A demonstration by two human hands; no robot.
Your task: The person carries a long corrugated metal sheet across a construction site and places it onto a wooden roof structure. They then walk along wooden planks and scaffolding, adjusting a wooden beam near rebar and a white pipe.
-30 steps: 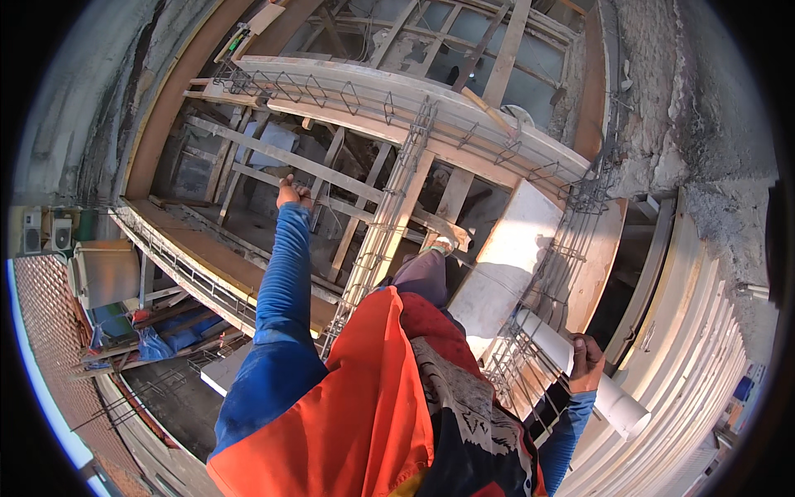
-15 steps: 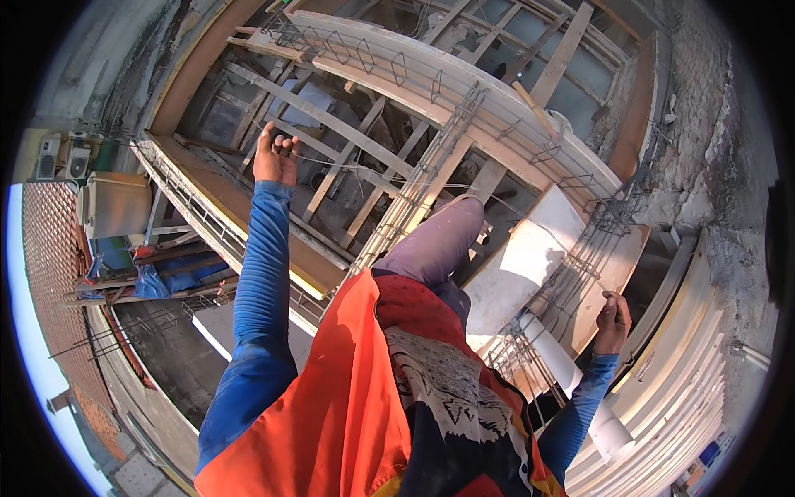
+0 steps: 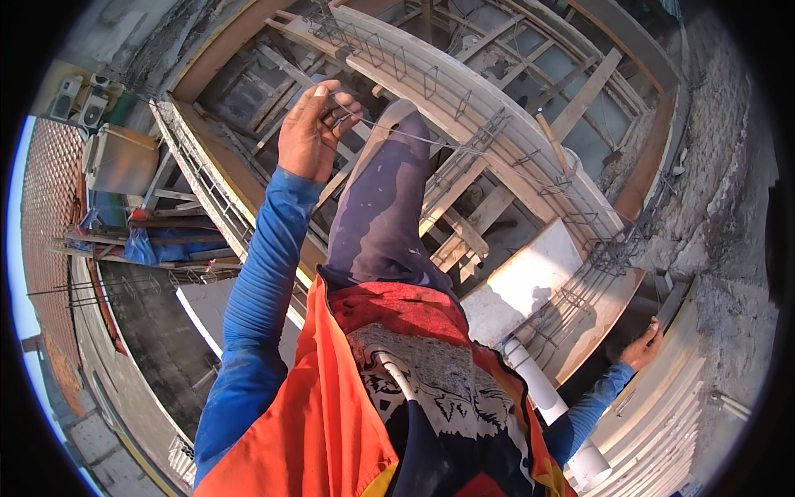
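Note:
My left hand (image 3: 313,132) is raised in front of me, thumb and fingertips pinched on a thin metal wire (image 3: 402,132). From my fingers the wire runs right, across my bent knee, toward the rebar cages. My right hand (image 3: 642,346) is low at the right, fingers stretched out against the edge of a wooden board (image 3: 662,352); it holds nothing that I can make out. Between my hands lies a pale panel (image 3: 526,277), partly sunlit, beside a bundle of rebar (image 3: 563,313). A white pipe (image 3: 534,377) passes under my right forearm.
Wooden formwork (image 3: 464,108) with a rebar cage (image 3: 397,58) curves across the far side. Planks (image 3: 588,95) cross the deep gaps below. A rough wall (image 3: 712,174) rises at the right. Blue tarp (image 3: 157,247) and a tank (image 3: 124,157) are at the left.
My left hand has moved up and right, still pinching the wire. My right hand has moved down and right to the board's edge. My knee has come up and left.

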